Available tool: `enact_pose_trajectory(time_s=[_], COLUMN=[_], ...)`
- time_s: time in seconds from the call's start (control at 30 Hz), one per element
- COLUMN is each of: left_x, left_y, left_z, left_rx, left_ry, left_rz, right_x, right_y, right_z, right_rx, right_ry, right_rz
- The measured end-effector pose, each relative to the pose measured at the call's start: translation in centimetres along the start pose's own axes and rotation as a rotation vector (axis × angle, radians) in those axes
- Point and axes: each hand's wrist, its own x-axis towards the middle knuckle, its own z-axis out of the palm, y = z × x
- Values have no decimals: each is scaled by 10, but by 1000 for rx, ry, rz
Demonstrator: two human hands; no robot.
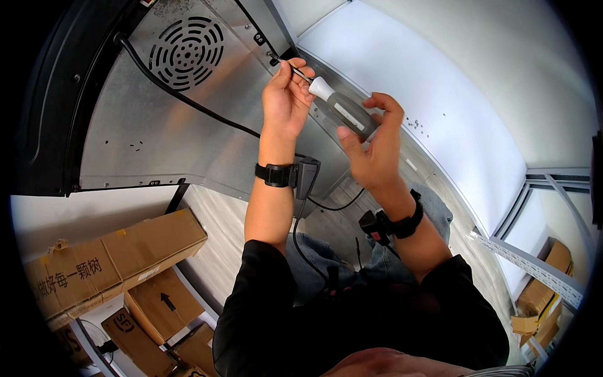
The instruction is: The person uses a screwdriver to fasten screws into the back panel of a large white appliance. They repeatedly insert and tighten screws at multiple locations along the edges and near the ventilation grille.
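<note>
Diagonally slanted grey-handled screwdriver [348,113], tip pointing up-left at the metal panel [157,125], left hand [282,103] pinched round its shaft, right hand [377,157] loosely gripping the handle.

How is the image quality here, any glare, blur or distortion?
Head view: fisheye bends the white board's edge, with black corners; soft warm reflections cross the metal panel; the black sleeves lose detail; in the same view, the screwdriver, left hand and right hand look fairly sharp.
</note>
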Motion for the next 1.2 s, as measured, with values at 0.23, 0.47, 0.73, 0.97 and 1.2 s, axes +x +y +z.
enact_pose_trajectory(time_s=[0.23,0.47,0.73,0.97,1.2], left_x=[-1,-9,-17,-15,-16], left_y=[-2,-1,1,-2,-3], left_z=[5,24,25,18,22], left_rx=[-49,79,49,85,104], left_ry=[-33,-98,-177,-165,-95], left_rz=[-10,-103,-114,-89,-65], right_x=[2,4,4,3,3], right_y=[12,0,1,6,12], right_z=[-3,-4,-8,-5,-3], right_rx=[-222,-117,-162,-135,-117], right_ry=[45,29,-102,-47,-4], right_rz=[-206,-125,18,-95,-214])
